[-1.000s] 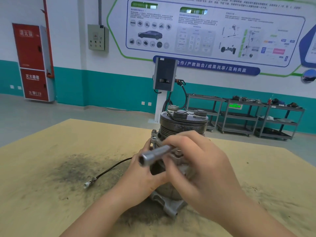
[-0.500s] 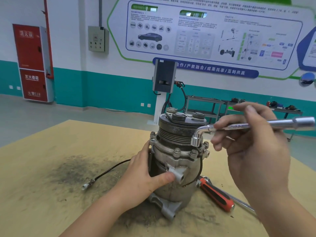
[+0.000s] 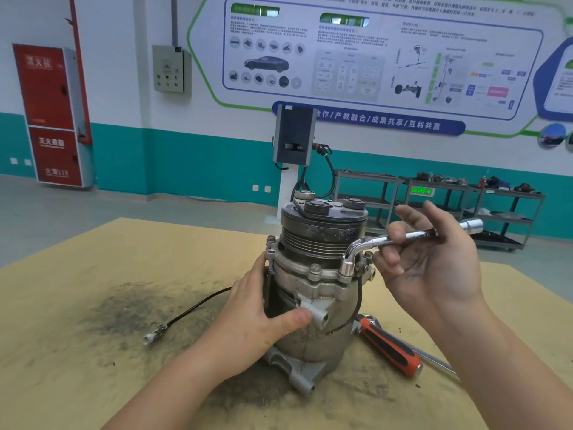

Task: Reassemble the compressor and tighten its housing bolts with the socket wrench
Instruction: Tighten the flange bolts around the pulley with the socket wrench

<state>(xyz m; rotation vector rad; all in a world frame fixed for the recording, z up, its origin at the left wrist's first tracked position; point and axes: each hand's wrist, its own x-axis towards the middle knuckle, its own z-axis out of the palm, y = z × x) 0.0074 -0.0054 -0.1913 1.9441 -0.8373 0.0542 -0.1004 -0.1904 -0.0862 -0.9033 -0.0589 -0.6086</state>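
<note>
Both forearms bare, no sleeves/gloves; right hand [image 3: 434,268] palm grease-smudged.

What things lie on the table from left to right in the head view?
Cable plug → left hand → compressor → screwdriver. The right hand, holding the wrench on a housing bolt, is above the table, right of the compressor.

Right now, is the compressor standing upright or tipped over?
Upright. The compressor stands on its mounting end on the table, pulley face up, with the left hand holding its side.
</note>
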